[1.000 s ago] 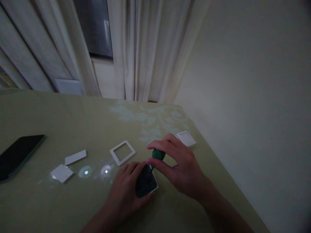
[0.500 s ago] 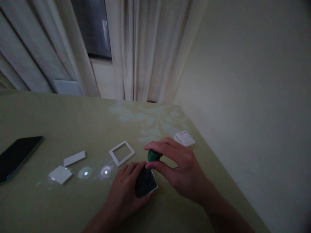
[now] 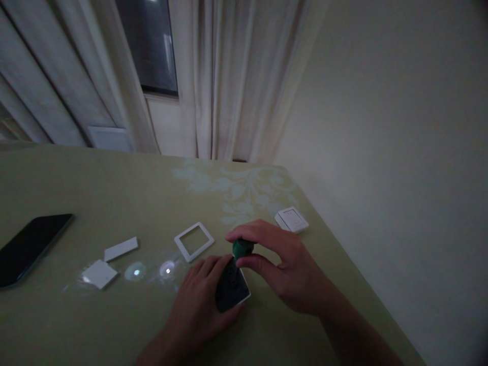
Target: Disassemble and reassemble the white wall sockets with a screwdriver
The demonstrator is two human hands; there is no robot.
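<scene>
My left hand (image 3: 198, 305) grips a dark square switch module (image 3: 231, 291) with a white rim, pressing it flat on the green tablecloth (image 3: 114, 183). My right hand (image 3: 284, 269) pinches the green handle of a small screwdriver (image 3: 242, 249), which stands upright with its tip on the module's upper part. A white square frame (image 3: 193, 240) lies just left of the hands. A white switch plate (image 3: 292, 219) lies behind my right hand, near the table's right edge.
Two white flat pieces (image 3: 99, 273) (image 3: 121, 248) lie at the left, with bright light spots (image 3: 151, 270) on the cloth beside them. A dark phone (image 3: 30, 247) lies at the far left. Curtains (image 3: 224, 76), a window and a pale wall stand behind the table.
The right hand has shifted slightly left with the screwdriver, fingers turning on its handle. The left hand and module stay in place.
</scene>
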